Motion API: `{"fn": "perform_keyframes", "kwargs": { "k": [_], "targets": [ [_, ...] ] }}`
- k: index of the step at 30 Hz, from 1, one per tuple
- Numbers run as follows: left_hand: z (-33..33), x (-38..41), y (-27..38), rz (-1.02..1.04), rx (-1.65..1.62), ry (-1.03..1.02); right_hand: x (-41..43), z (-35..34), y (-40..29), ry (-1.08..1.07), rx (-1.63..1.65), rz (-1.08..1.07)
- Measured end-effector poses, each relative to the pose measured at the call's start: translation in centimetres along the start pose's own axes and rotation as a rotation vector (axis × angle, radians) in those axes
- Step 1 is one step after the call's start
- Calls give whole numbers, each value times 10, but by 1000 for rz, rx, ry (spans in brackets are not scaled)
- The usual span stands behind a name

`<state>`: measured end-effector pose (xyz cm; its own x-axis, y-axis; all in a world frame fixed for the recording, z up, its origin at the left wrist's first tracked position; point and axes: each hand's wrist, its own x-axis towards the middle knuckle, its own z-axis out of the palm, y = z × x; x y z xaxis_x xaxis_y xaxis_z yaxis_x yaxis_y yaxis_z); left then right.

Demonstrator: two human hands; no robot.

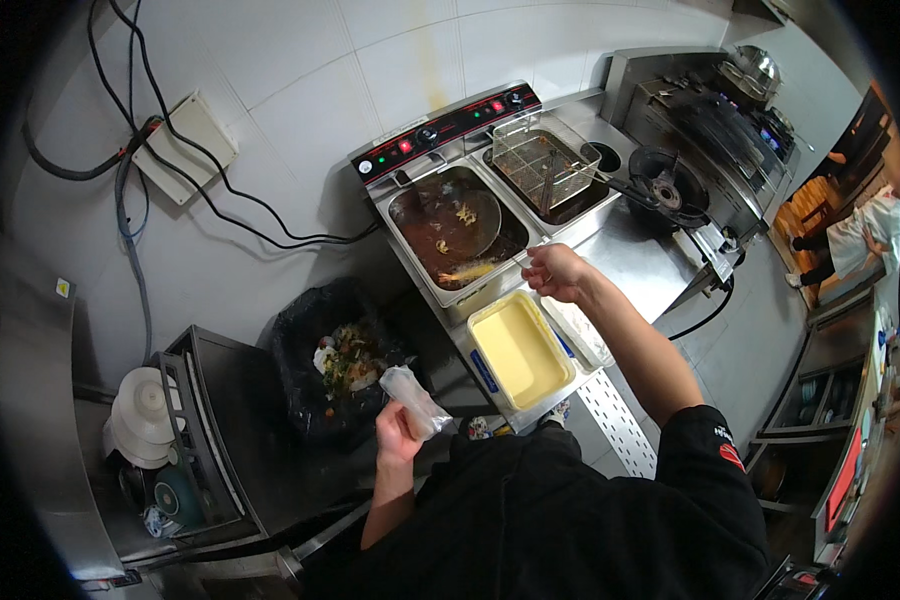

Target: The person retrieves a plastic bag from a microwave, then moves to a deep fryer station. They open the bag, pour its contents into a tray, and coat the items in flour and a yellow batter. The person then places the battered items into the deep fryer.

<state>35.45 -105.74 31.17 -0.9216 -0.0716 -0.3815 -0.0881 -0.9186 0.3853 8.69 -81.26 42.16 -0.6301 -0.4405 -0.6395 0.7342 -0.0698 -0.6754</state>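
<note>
My right hand (556,273) is closed around the thin handle of a round mesh skimmer (486,238). The skimmer's bowl lies in the dark oil of the left tank (420,247) of a two-tank electric deep fryer. Pieces of fried batter (465,215) show within the bowl's outline. What looks like a battered prawn (466,274) floats by the tank's near edge. Below my right hand stands a plastic tub of pale yellow batter (514,345), beside a container of white powder (577,330). My left hand (399,435) grips a crumpled clear plastic bag (415,400) near the bin.
A wire fry basket (546,159) rests over the right tank. A black-lined waste bin (292,375) holds food scraps. Gas burners (666,187) are at the right, with lit flames farther back. Stacked bowls (146,412) sit lower left. Another person (862,232) stands far right.
</note>
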Motion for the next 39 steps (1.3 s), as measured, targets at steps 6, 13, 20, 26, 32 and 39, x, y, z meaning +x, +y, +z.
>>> {"fn": "perform_keyframes", "kwargs": {
  "k": [6,13,20,26,32,39],
  "targets": [
    [-4,-3,2,18,4,70,-3,-19,1,-29,-447,-45],
    [6,11,-4,-32,26,67,12,-57,-26,-35,-1026,127],
    [14,11,-7,-19,40,37,35,-57,-3,53,-1682,-418],
    [1,-1,-7,-2,0,70,-17,-52,-6,67,-1629,-452],
    [1,1,-5,-14,2,64,-50,-54,-16,32,-1181,-188],
    [21,11,2,-16,34,7,-57,-68,-11,148,-1073,-268]
  ]
}}
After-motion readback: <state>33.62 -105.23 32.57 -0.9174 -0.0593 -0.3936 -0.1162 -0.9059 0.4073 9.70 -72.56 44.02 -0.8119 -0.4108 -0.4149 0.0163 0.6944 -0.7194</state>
